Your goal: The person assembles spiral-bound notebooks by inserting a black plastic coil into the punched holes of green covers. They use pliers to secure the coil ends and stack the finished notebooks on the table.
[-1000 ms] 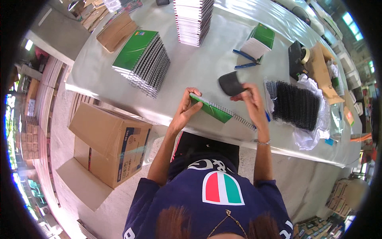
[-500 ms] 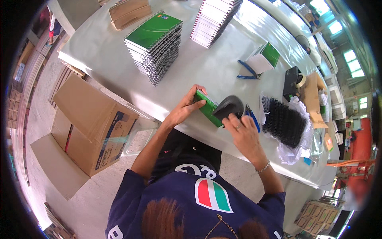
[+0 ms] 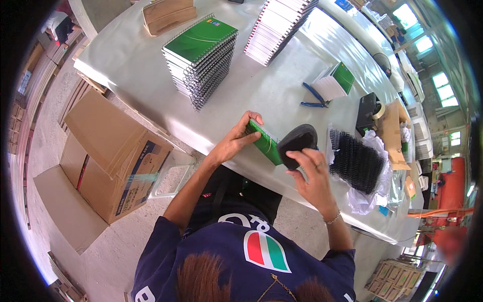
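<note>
My left hand (image 3: 235, 142) is closed round the far left end of a green-covered notebook (image 3: 266, 147) above the table's near edge, its thumb on the cover. Between thumb and fingers, my right hand (image 3: 315, 176) pinches a flat, black, rounded pad (image 3: 298, 143) that resembles a shoe sole. The pad is tilted up just right of the notebook; I cannot tell whether they touch. Right of the pad lies a heap of black spiral binding coils (image 3: 356, 162) on crumpled white wrapping.
A tall stack of green spiral notebooks (image 3: 201, 43) stands far left, beside a white stack (image 3: 276, 30). Blue-handled pliers (image 3: 315, 96) lie by a smaller notebook pile (image 3: 336, 83). A black tape dispenser (image 3: 368, 110) stands at right. An open cardboard box (image 3: 128, 173) sits left, off the table.
My right hand has moved the black pad slightly right and tipped it so that more of its flat face shows. My left hand keeps hold of the notebook.
</note>
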Tool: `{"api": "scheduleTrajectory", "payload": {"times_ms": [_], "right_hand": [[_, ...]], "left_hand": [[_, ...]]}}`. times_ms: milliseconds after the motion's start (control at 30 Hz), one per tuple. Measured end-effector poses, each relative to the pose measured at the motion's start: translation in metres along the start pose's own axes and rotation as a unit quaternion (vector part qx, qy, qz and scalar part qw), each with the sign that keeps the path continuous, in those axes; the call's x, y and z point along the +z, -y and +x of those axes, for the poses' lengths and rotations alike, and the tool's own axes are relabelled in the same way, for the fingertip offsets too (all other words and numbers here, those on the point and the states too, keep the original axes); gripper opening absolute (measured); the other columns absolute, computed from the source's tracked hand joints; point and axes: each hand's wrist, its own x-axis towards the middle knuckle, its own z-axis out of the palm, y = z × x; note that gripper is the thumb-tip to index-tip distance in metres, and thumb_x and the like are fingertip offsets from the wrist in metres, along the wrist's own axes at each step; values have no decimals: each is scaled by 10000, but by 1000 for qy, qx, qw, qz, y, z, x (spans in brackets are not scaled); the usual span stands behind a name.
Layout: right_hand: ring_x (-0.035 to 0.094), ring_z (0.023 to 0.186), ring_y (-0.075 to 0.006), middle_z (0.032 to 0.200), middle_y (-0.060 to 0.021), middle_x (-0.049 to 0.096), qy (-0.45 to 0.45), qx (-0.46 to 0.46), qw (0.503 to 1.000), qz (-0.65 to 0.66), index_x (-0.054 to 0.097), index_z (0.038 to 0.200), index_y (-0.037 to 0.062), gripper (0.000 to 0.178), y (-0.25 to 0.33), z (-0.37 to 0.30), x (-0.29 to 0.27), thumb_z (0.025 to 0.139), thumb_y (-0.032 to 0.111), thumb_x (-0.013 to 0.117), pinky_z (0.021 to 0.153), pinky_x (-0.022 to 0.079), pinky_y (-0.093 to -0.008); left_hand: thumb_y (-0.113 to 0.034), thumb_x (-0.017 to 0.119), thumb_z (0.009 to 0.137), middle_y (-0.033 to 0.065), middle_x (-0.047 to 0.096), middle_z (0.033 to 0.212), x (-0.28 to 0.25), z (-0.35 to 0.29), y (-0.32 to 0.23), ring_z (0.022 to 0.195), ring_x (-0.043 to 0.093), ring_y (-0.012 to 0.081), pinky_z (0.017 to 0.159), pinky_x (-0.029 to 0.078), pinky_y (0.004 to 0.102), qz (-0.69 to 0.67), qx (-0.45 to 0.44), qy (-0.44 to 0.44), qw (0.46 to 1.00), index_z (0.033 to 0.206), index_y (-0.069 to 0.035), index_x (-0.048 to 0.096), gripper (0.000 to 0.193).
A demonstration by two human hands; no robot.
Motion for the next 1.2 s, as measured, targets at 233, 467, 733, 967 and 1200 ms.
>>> {"api": "scheduleTrajectory", "payload": {"times_ms": [233,467,733,967,1200], "right_hand": [[526,898,-115,1044,-30,547,8,197,847,493,642,1135,-26,622,-67,-1,11,908,554,653,788,423,-244],[549,965,-141,1092,-57,544,83,171,738,648,649,1188,-21,616,-87,-10,26,915,531,645,848,438,-262],[501,902,-140,982,-65,601,160,95,827,531,695,1129,-27,486,-83,10,14,967,423,612,819,391,-276],[537,865,-159,961,-68,627,138,19,812,567,714,1105,32,362,-64,17,2,960,356,643,781,427,-295],[553,839,-170,898,-53,648,245,65,882,398,698,1119,80,297,-43,32,-12,924,304,685,766,445,-309]], "left_hand": [[-50,671,855,59,436,1116,3,0,14,1095,436,174,1001,328,325,116,98,-24,988,1205,-102,441,422],[-56,690,844,48,449,1101,-1,-2,5,1059,452,161,966,354,328,79,33,-13,996,1185,-91,434,428],[29,674,829,10,410,1072,1,1,5,1070,420,123,970,323,284,15,-19,6,1000,1119,-109,453,390],[-1,652,832,11,424,1052,-3,-1,9,1050,422,124,935,331,279,10,-4,30,1000,1072,-108,475,317],[-7,625,778,12,419,1060,-8,0,12,1045,421,110,935,338,268,-71,-27,37,996,1055,-111,470,334]]}}
